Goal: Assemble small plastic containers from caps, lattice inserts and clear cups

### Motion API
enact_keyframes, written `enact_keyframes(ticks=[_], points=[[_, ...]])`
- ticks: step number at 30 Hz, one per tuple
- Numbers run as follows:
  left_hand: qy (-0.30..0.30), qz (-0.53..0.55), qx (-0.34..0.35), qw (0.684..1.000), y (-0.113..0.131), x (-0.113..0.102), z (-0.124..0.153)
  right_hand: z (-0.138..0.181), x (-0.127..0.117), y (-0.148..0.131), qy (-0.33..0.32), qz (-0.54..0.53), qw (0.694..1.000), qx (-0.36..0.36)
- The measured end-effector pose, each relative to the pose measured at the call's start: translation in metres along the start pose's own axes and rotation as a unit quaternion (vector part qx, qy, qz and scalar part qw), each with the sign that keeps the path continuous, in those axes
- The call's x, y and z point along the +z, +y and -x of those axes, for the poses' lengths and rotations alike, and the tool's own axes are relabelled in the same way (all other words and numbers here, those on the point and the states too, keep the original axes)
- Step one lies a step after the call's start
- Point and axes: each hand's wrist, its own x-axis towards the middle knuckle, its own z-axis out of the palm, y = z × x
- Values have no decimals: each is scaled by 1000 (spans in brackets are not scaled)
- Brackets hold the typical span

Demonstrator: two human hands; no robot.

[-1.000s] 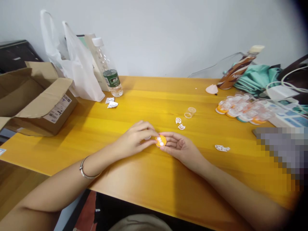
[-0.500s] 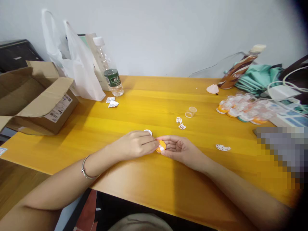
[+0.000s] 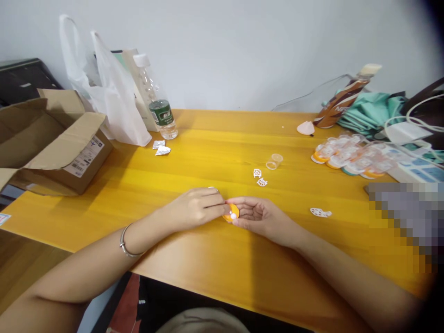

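Observation:
Between my hands is a small round orange piece (image 3: 229, 216) with white bits on its face. My left hand (image 3: 199, 209) reaches in from the left, its fingertips pressed on the piece's left side. On the other side, my right hand (image 3: 258, 216) grips its edge between curled fingers and thumb. A white disc (image 3: 212, 188) lies mostly hidden behind my left fingers. Beyond my hands are two small white wheel-shaped pieces (image 3: 262, 182) and a clear plastic cylinder (image 3: 274, 162). A white piece with holes (image 3: 320, 212) lies to the right.
An open cardboard box (image 3: 86, 159), a white plastic bag (image 3: 120, 111) and a water bottle (image 3: 163, 115) stand at the left. Foil scraps (image 3: 162, 151) lie near the bottle. At the right are several clear-topped capsules (image 3: 350, 157), a brown bottle (image 3: 342, 104) and green fabric (image 3: 373, 113).
My left hand has shifted slightly and now covers more of the white disc. My right hand stays almost still, and the orange piece remains between both hands.

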Motion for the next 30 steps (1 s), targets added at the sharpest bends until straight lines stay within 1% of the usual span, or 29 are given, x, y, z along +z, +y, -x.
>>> enact_keyframes(ticks=[3,5,9,14,17,19,21,22,24,27,30], points=[[28,72,-47,996,1,3,-2,1,0,0,-5,5,1000,-3],[52,146,-89,984,1,5,-3,1,0,0,-6,10,1000,-4],[58,271,-179,944,0,3,-3,0,-1,4,11,5,1000,-15],[61,362,-313,876,3,2,-5,-2,-1,8,50,-11,998,-30],[63,407,-346,843,5,6,-8,-3,1,8,53,-6,998,-36],[69,422,-350,833,7,8,-9,-3,1,8,53,-5,998,-36],[72,412,-341,842,7,7,-9,-3,2,8,59,-5,998,-36],[71,392,-331,855,8,6,-9,-3,2,8,63,-6,997,-35],[55,333,-303,891,8,2,-8,-2,2,9,65,-7,997,-32],[-1,227,-249,941,7,-3,-6,-2,4,9,60,10,998,-15],[-57,100,-150,982,4,-5,-2,-1,5,8,50,37,998,-7]])
